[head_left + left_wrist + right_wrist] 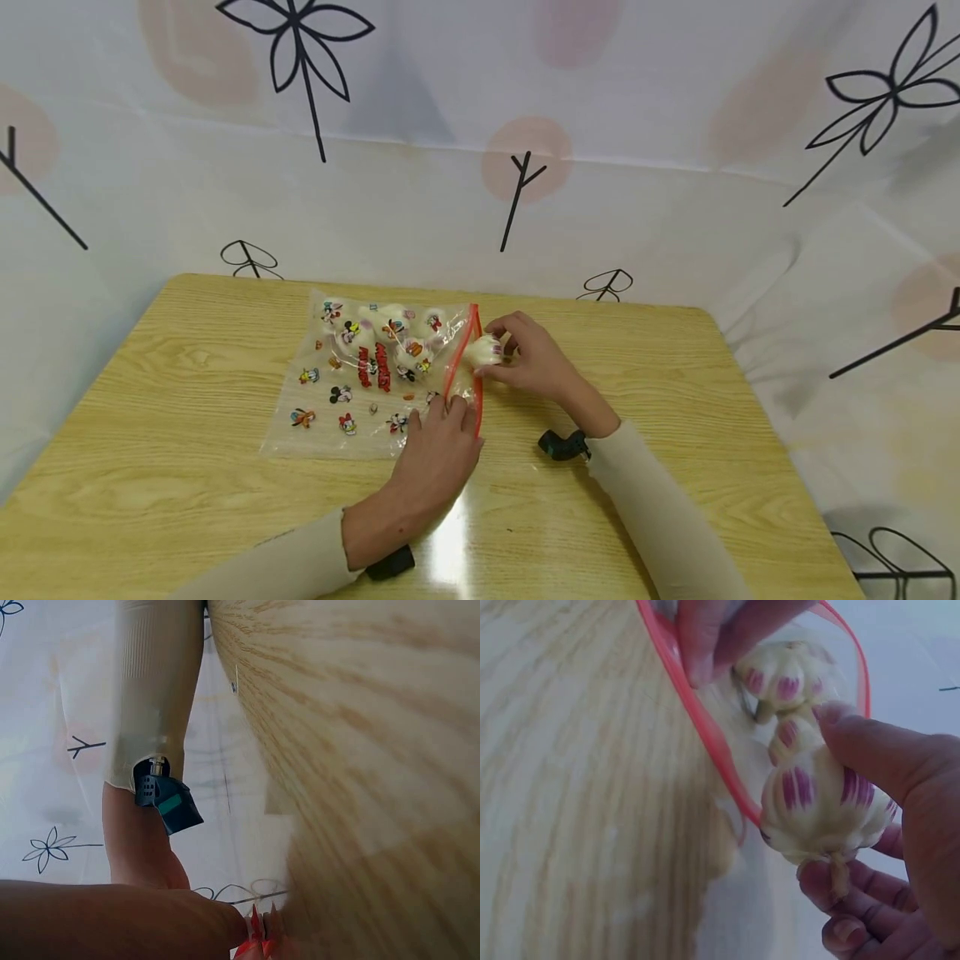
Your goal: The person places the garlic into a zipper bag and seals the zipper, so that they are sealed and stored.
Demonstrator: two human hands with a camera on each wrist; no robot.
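A clear zip bag (360,383) printed with cartoon figures lies flat on the wooden table (675,400), its red zip edge (459,358) facing right. Inside it lie several garlic bulbs (390,329). My right hand (525,354) grips a white, purple-streaked garlic bulb (817,806) at the bag's open mouth (705,735). More bulbs (784,675) show inside through the opening. My left hand (442,433) pinches the red zip edge near its front end, a fingertip (697,645) holding the mouth open.
A floral-print white cloth (480,125) walls the table on three sides. Bare tabletop lies left, right and in front of the bag. Small dark wrist cameras sit at both wrists (562,444), (390,564).
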